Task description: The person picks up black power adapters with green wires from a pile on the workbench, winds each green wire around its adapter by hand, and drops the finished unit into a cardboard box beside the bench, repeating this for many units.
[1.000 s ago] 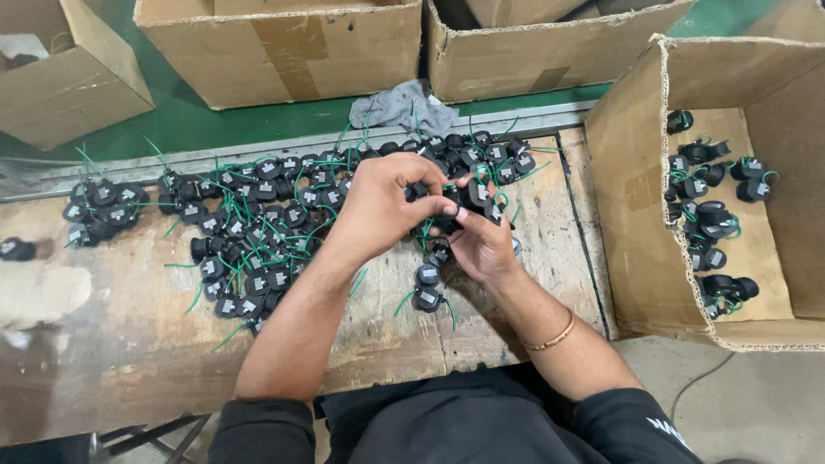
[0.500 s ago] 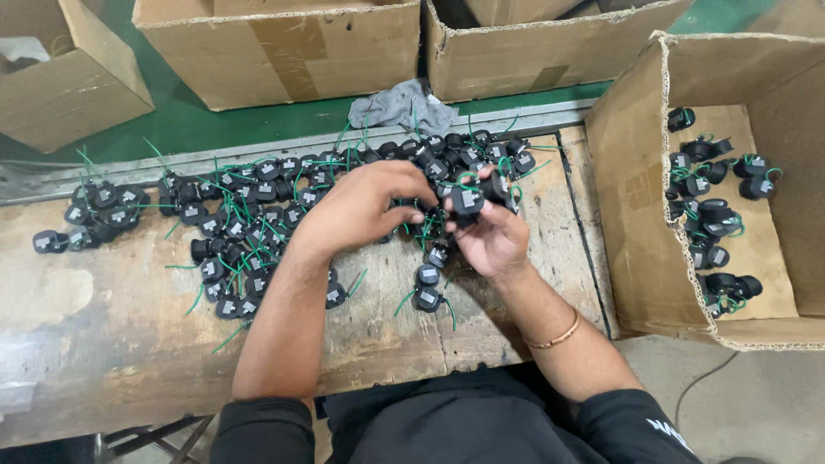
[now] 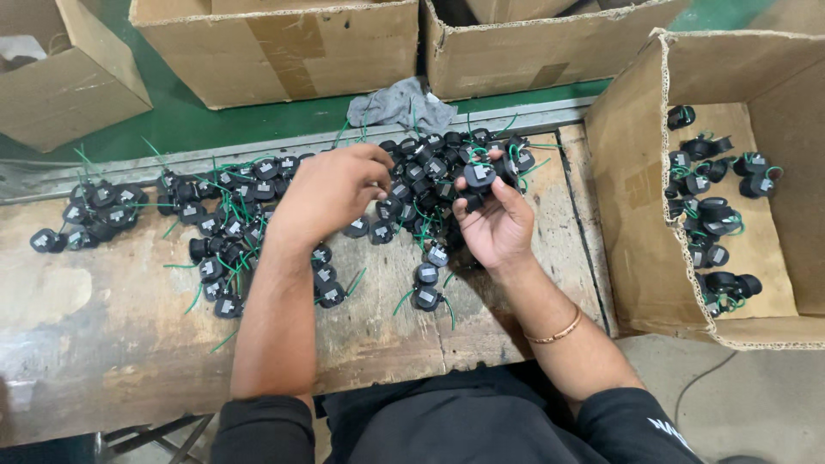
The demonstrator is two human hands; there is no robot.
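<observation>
**2 hands in a pile of black parts**

Right hand is up, palm toward the camera, fingers curled and pinching 1 small black part with a pale label on its face, held just above the far edge of the wooden bench. Left hand is down over the pile of black parts, fingers bent and bunched together at the tips, touching the parts beneath; whether it grips 1 I cannot tell. The pile runs across the bench from left to right, each piece trailing thin green wires; too many and too tangled to count, easily several dozen. Near the right wrist, 2 parts lie apart from the heap. A gold bangle circles the right wrist. To the right, 1 open cardboard box holds roughly 15 more of the same parts. Beyond the bench stand 3 more cardboard boxes, and 1 grey rag lies between them and the pile.
</observation>
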